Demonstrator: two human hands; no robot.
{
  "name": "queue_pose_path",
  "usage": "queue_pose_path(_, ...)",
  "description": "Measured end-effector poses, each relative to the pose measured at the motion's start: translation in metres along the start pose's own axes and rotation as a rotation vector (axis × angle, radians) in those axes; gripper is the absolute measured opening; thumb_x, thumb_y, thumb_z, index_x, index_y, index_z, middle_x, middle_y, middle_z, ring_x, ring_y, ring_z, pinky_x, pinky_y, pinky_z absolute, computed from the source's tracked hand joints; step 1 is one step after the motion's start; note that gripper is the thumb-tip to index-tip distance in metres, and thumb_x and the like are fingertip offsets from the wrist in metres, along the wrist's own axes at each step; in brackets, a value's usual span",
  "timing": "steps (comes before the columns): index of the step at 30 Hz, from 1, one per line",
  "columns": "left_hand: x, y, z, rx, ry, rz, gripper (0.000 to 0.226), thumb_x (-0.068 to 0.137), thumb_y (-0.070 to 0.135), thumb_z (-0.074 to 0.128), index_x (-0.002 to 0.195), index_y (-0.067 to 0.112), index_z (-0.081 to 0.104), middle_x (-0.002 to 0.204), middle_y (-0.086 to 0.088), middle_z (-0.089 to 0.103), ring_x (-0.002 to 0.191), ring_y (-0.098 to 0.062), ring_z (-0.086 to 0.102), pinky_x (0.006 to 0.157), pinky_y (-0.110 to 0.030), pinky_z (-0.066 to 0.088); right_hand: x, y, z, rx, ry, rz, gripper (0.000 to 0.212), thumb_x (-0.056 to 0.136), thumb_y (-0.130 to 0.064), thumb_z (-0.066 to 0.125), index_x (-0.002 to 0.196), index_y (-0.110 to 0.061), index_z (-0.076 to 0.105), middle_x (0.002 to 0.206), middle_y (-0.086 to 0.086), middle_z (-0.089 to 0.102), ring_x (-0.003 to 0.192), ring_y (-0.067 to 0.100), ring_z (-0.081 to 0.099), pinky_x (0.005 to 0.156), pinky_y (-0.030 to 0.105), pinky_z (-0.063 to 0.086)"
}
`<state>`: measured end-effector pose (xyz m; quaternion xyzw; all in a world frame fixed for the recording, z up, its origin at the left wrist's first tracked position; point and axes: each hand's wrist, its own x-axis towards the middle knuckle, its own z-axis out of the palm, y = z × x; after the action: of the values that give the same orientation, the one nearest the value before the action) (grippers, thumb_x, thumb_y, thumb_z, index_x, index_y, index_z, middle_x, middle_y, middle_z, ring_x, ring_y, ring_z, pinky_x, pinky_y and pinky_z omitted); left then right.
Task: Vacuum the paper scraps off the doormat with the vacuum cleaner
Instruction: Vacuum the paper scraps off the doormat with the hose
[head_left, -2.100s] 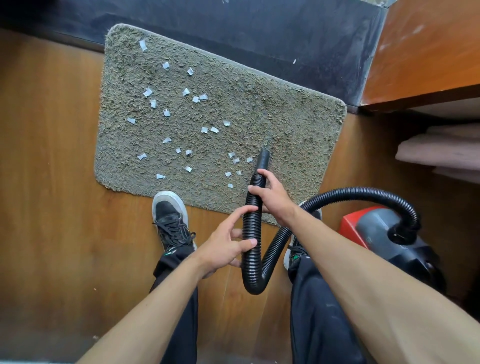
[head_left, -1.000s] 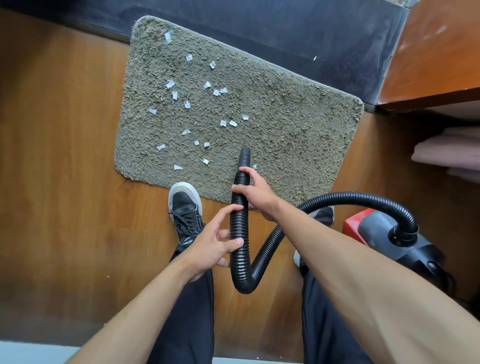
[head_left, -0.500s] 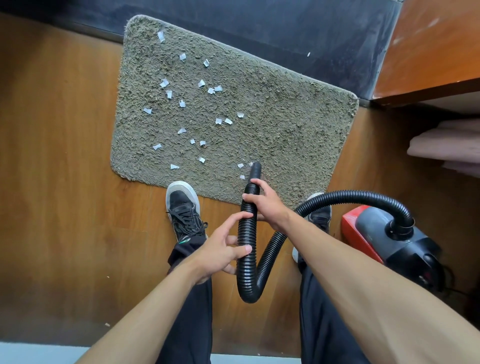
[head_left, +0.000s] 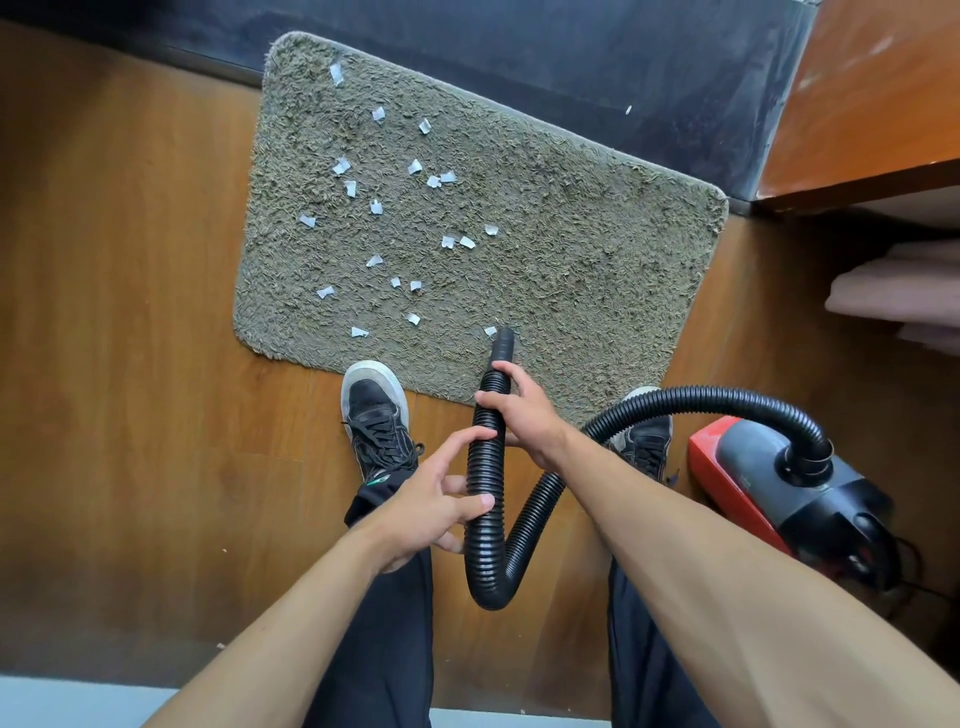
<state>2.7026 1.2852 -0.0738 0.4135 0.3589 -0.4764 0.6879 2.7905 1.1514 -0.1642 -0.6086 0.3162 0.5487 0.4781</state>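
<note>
I have the black ribbed plastic vacuum hose (head_left: 485, 467) in both hands. My right hand (head_left: 524, 410) is wrapped shut around it just behind the smooth nozzle end (head_left: 503, 344), and my left hand (head_left: 436, 504) pinches it lower down between thumb and fingers, the fingers only loosely curled. The corrugated tube looks light and springy. It bends easily, as the deep loop hanging at six o'clock from my hands shows, so I judge it will want to twist and spring back if I let one grip go. The ribs give good purchase, so slipping seems unlikely. Holding close to the nozzle, where my right hand is, gives the best steering, and the left hand only has to feed slack.

The white torn paper scraps (head_left: 415, 167) are tiny, thin and weightless by the look of them. I expect they would lift readily under suction, though some may cling in the pile. They lie scattered over the left half of the shaggy grey-green rectangular doormat (head_left: 597, 260), mostly at ten to twelve o'clock from the nozzle, with one scrap (head_left: 490, 330) touching the nozzle mouth. The mat's right half looks bare of paper. The mat lies on brown wooden flooring (head_left: 130, 312), its far edge against a dark threshold.

The red and black canister vacuum cleaner (head_left: 779, 483) sits on the floor at three o'clock from my hands, hose arching up from its top.
</note>
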Motion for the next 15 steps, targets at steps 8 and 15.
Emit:
queue_pose_path(8, -0.006, -0.003, 0.000, -0.047, 0.000, 0.001, 0.061, 0.095, 0.002, 0.059, 0.130, 0.050, 0.044, 0.089, -0.001, 0.068, 0.080, -0.013, 0.069, 0.061, -0.033, 0.056, 0.000, -0.005, 0.008, -0.045, -0.047, 0.009, 0.054, 0.091, -0.010, 0.063, 0.138, -0.029, 0.044, 0.112, 0.004, 0.061, 0.082, 0.013, 0.063, 0.063, 0.030, 0.055)
queue_pose_path(15, -0.004, -0.001, -0.005, -0.038, -0.021, -0.007, 0.061, 0.094, 0.002, 0.060, 0.130, 0.050, 0.045, 0.087, -0.002, 0.068, 0.081, -0.016, 0.069, 0.063, -0.037, 0.057, -0.001, -0.004, 0.008, -0.030, -0.038, 0.021, 0.055, 0.091, -0.011, 0.063, 0.139, -0.028, 0.043, 0.107, 0.002, 0.061, 0.085, 0.014, 0.063, 0.061, 0.029, 0.054)
